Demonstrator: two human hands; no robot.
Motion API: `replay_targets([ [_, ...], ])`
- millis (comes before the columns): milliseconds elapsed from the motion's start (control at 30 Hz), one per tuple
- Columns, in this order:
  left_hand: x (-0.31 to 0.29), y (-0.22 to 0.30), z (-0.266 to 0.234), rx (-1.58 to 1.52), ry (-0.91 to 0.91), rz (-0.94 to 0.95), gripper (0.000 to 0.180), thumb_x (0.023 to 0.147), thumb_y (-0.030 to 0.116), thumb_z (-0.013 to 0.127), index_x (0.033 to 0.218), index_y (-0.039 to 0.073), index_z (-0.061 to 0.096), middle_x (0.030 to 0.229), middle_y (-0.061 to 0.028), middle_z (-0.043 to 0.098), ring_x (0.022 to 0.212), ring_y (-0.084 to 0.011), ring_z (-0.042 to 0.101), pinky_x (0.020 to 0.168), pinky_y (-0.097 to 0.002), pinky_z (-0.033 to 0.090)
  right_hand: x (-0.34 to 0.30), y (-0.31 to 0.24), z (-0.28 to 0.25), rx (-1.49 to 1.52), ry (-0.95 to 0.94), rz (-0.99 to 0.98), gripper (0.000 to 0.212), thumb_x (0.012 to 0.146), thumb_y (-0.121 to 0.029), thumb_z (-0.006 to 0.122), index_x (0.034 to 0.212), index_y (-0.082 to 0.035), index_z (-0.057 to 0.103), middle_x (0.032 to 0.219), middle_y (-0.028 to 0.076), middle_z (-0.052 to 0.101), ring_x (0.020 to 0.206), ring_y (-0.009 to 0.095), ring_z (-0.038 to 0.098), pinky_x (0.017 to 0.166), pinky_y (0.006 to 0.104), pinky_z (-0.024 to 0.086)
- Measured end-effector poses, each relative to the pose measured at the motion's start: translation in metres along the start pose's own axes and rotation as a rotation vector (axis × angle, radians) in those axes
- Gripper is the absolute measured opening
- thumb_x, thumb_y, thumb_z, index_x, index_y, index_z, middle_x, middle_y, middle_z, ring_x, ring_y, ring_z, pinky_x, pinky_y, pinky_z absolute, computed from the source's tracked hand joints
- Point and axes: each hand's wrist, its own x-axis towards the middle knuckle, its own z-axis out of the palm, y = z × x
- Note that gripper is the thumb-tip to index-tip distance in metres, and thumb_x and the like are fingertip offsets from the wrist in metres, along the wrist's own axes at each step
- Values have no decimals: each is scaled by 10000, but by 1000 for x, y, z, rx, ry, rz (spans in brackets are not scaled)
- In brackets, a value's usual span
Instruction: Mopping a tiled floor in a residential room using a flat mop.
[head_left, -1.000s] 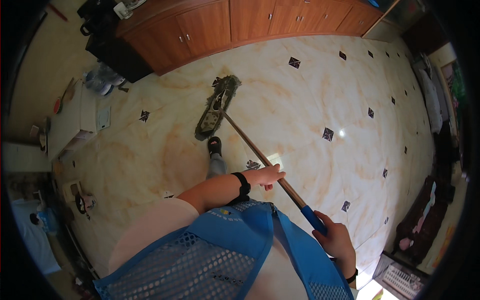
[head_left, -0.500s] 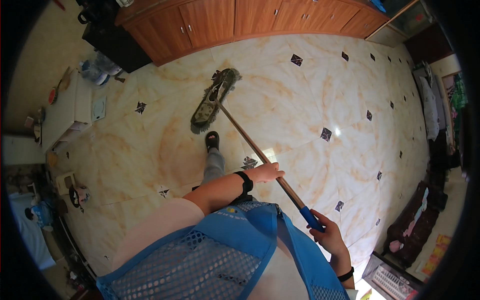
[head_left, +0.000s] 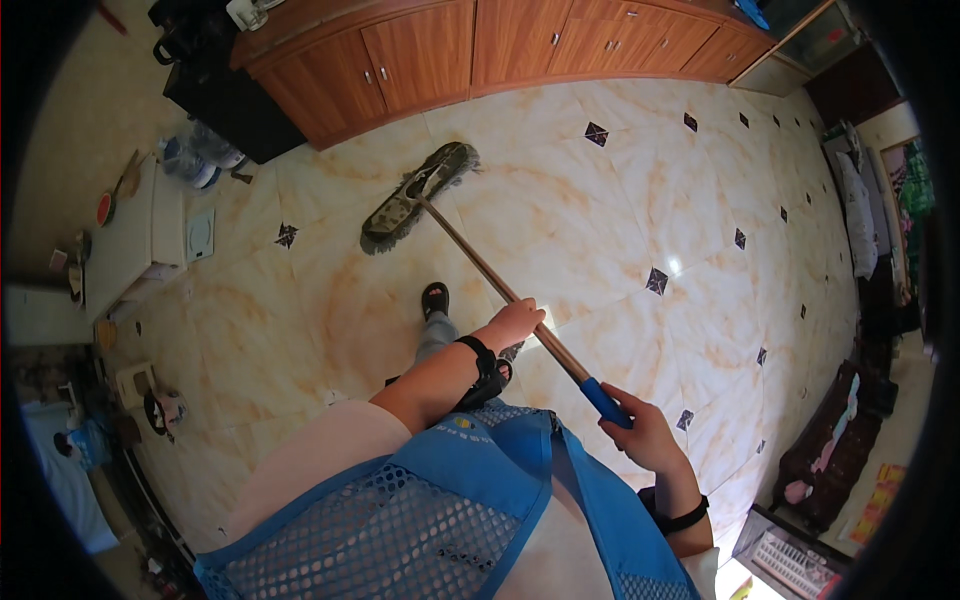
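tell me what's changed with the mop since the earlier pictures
The mop head has swung left and away from the person, now more slanted. The left hand and right hand moved forward and left with the handle. Both keep their hold; the cabinets stayed shut.

The marbled floor [head_left: 590, 210] carries a mop head [head_left: 400, 211] and, seemingly, large clear bottles [head_left: 190, 165].

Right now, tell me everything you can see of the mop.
The mop has a long, flat head with shaggy grey fringe and a mottled, camouflage-like fabric top, lying slantwise on the pale floor before the wooden cabinets. A slim, copper-brown, metallic-looking pole slants from it toward the person, ending in a blue grip. The left hand holds the pole; the right hand holds the grip.
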Motion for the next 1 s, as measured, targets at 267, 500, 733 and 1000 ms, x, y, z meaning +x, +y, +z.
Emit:
replay_targets([
  [267,24,-4,-70,-195,128,31,216,772,262,538,800,49,561,638,-64,543,585,-194,533,523,-342,424,50,-59,4,-57,-48,-33,513,794,-122,595,1287,-75,462,586,48,540,504,120,516,516,275,433],
  [500,38,-31,-145,-231,319,-103,147,751,192,595,830,73,561,650,-66,532,492,-189,506,431,-339,420,108,-105,54,14,-146,-114,559,811,-110,569,1341,-101,392,634,23,527,504,91,499,461,244,428],
  [733,33,-34,-212,-210,452,-301,79,748,118,561,810,72,542,677,-78,583,526,-195,568,428,-333,463,167,-128,104,-52,-200,-214,629,746,-143,567,1329,-38,355,730,190,599,678,287,616,636,366,475],
  [1000,34,-55,-245,-179,365,-352,157,774,138,576,917,104,521,762,-73,554,580,-209,595,455,-360,509,185,-145,118,44,-292,-232,639,779,-102,546,1364,-51,295,675,142,598,526,195,602,523,311,493],
])
